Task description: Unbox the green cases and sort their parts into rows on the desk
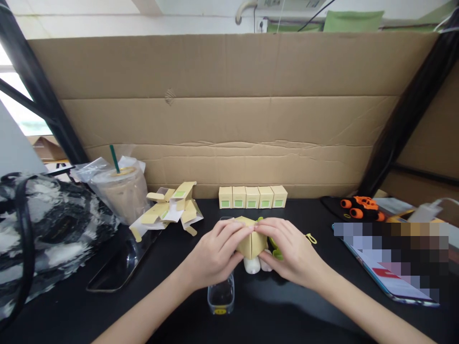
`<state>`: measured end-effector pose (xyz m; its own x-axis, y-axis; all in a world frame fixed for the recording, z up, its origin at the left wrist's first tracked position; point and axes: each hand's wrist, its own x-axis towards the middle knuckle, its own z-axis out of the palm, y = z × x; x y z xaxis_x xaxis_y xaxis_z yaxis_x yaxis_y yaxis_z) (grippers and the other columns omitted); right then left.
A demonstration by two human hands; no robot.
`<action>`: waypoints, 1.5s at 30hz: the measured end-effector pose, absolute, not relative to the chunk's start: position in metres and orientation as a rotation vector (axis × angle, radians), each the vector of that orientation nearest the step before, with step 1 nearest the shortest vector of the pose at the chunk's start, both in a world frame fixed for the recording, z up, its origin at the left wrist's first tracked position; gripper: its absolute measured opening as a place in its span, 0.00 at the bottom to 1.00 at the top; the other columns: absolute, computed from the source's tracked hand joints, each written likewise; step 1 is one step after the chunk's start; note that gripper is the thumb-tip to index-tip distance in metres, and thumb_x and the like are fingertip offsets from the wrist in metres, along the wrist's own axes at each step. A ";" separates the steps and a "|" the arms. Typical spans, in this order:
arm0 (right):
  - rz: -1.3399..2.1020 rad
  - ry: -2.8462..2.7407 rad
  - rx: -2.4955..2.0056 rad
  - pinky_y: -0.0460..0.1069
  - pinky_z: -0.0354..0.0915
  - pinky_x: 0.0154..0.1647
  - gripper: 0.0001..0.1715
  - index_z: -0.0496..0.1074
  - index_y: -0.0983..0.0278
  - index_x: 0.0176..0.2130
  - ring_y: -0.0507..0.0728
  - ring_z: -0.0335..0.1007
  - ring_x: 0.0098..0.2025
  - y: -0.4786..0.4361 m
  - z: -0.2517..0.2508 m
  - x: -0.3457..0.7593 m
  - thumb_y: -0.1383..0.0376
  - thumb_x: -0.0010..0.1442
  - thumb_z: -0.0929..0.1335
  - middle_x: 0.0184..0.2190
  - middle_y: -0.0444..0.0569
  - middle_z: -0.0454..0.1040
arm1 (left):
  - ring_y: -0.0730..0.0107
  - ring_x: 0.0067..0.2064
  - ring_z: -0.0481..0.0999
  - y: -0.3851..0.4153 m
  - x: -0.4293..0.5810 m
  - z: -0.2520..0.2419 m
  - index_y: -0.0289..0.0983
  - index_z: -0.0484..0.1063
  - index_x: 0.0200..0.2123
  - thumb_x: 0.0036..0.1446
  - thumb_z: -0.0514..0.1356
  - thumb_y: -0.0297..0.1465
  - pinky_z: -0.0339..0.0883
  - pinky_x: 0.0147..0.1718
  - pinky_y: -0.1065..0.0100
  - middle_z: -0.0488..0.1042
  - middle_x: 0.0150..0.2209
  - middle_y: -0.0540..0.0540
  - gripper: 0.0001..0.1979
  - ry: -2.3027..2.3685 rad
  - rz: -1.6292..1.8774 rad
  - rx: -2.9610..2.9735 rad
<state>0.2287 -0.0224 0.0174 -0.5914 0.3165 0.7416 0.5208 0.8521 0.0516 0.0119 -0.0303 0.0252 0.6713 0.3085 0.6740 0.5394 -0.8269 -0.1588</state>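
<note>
A small pale-yellow cardboard box (252,244) is between my two hands, one edge turned toward me. My left hand (220,248) grips its left side, fingers over the top and thumb below. On the other side my right hand (287,246) grips it the same way, fingertips meeting near the top. Rounded white objects (252,265) show just under the box; their kind is partly hidden. Something green (276,249) with a yellow-green loop (311,238) lies behind my right hand. A clear plastic container (221,294) with a yellow mark sits below my left hand.
Several small closed boxes (253,197) stand in a row at the back. Torn-open boxes (175,210) lie left, beside a bagged drink cup (122,191) and a dark phone (122,263). Right are an orange toy car (363,208) and a lit phone (387,267). Cardboard (229,124) walls the back.
</note>
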 end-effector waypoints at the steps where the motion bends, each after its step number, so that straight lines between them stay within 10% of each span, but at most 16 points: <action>1: -0.361 -2.234 -0.602 0.57 0.68 0.41 0.17 0.61 0.68 0.50 0.61 0.68 0.44 -0.022 0.017 0.229 0.67 0.61 0.64 0.42 0.58 0.72 | 0.57 0.50 0.69 -0.030 0.012 0.026 0.32 0.56 0.58 0.60 0.51 0.25 0.72 0.45 0.55 0.70 0.48 0.37 0.22 -0.671 -0.944 -2.546; 35: -0.755 -2.091 -0.578 0.56 0.61 0.48 0.18 0.65 0.70 0.51 0.59 0.71 0.49 -0.027 0.014 0.229 0.70 0.61 0.65 0.44 0.56 0.77 | 0.57 0.51 0.67 -0.030 0.012 0.027 0.28 0.60 0.55 0.59 0.54 0.25 0.70 0.47 0.57 0.70 0.47 0.36 0.20 -0.617 -0.977 -2.426; 45: -0.684 -1.991 -0.543 0.55 0.67 0.41 0.10 0.64 0.59 0.41 0.55 0.71 0.36 -0.023 0.007 0.233 0.72 0.60 0.66 0.32 0.46 0.72 | 0.58 0.50 0.68 -0.026 0.008 0.025 0.27 0.55 0.57 0.59 0.54 0.27 0.71 0.46 0.58 0.69 0.48 0.35 0.23 -0.730 -0.999 -2.481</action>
<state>0.2326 -0.0228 0.0068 -0.4692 0.0994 0.8775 0.6176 0.7471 0.2457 0.0079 -0.0256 0.0252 0.6149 0.3250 0.7185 0.5855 -0.7986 -0.1398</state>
